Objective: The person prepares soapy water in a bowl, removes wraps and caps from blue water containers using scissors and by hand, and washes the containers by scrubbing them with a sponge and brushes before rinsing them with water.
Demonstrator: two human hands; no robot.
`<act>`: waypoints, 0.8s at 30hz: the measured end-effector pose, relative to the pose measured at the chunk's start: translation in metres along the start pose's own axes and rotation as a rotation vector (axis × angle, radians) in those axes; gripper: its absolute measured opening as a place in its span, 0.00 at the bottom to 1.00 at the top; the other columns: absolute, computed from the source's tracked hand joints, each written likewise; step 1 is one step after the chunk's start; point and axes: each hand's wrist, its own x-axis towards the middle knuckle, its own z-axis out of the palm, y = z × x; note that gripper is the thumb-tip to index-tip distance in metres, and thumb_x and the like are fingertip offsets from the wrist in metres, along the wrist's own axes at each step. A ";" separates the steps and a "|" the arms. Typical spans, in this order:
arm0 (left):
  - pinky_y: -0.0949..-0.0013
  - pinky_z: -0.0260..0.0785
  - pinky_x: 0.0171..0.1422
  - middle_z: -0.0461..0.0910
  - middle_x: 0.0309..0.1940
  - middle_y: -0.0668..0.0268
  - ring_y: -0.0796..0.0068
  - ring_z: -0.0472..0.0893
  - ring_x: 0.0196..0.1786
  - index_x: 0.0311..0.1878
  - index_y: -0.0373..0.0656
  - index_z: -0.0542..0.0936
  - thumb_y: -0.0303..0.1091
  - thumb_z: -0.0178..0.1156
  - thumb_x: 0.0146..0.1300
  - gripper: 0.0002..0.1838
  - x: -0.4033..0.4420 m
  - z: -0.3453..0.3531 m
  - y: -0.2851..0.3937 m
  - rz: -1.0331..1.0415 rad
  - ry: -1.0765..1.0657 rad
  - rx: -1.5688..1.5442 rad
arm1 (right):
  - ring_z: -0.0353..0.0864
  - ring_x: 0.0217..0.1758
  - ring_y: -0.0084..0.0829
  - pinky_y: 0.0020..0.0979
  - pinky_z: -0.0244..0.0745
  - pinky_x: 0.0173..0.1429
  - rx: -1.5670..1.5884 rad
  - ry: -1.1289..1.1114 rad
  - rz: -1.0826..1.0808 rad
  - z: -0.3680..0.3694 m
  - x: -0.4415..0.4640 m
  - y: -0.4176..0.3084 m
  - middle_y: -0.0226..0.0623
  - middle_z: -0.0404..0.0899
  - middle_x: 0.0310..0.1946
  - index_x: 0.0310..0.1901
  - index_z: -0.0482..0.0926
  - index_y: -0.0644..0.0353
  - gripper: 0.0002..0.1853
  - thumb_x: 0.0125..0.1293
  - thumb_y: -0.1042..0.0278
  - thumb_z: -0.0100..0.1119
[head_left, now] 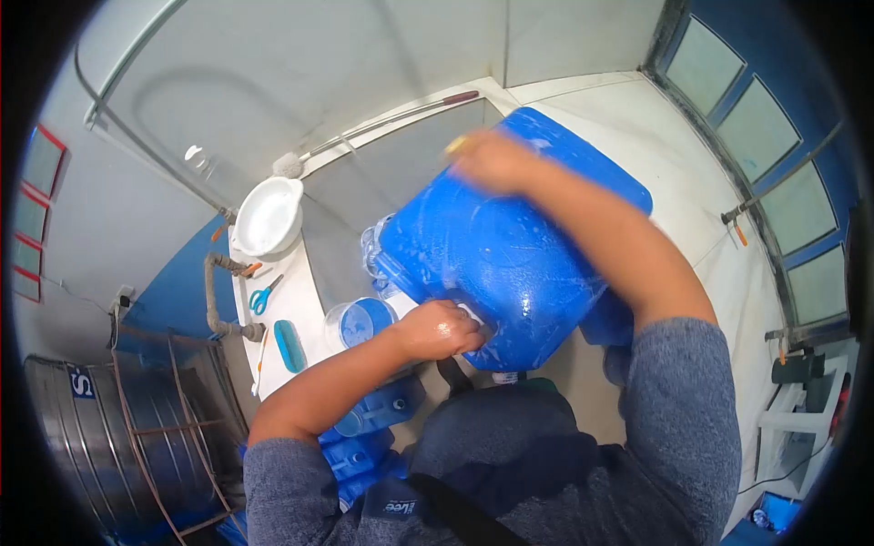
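A large blue plastic water container (510,246) lies tilted in front of me, its surface wet and streaked with suds. My left hand (442,329) is closed around its near lower edge, where a bit of white shows by the fingers. Over the container's upper part, my right hand (496,162) is smeared by motion, fingers curled around a yellow sponge (457,144), of which only a small part shows. Clear plastic (371,250) is visible beside the container's left end.
On the white ledge at left are a white basin (269,218), blue scissors (266,296) and a teal brush (289,346). A long-handled brush (391,121) lies along the back edge. Blue water bottles (382,405) stand below my left arm. Pipes run along the left wall.
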 end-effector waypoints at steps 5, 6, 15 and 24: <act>0.60 0.74 0.37 0.78 0.23 0.67 0.63 0.82 0.28 0.27 0.48 0.79 0.39 0.60 0.57 0.08 -0.004 -0.004 -0.010 -0.101 -0.136 0.034 | 0.81 0.61 0.51 0.49 0.76 0.66 -0.114 0.174 0.465 -0.004 0.022 0.092 0.53 0.80 0.59 0.60 0.82 0.56 0.22 0.75 0.51 0.51; 0.59 0.75 0.37 0.78 0.23 0.66 0.62 0.82 0.28 0.26 0.47 0.79 0.40 0.60 0.57 0.09 -0.002 -0.005 -0.013 -0.097 -0.183 0.022 | 0.78 0.64 0.52 0.50 0.74 0.68 -0.141 0.025 0.305 0.007 0.021 0.050 0.53 0.79 0.62 0.63 0.80 0.55 0.23 0.75 0.52 0.51; 0.56 0.77 0.36 0.80 0.23 0.65 0.59 0.83 0.30 0.25 0.48 0.79 0.40 0.65 0.50 0.08 0.003 -0.001 -0.037 -0.088 -0.139 0.014 | 0.64 0.77 0.56 0.54 0.55 0.81 -0.232 0.259 0.282 -0.046 -0.145 0.092 0.55 0.69 0.72 0.72 0.73 0.53 0.27 0.73 0.61 0.51; 0.53 0.79 0.39 0.82 0.27 0.64 0.57 0.86 0.35 0.30 0.50 0.81 0.41 0.68 0.49 0.08 0.017 0.010 -0.030 -0.242 -0.041 -0.053 | 0.60 0.78 0.62 0.56 0.56 0.81 -0.091 -0.021 -0.357 -0.003 -0.077 -0.103 0.56 0.66 0.72 0.69 0.75 0.54 0.31 0.60 0.71 0.60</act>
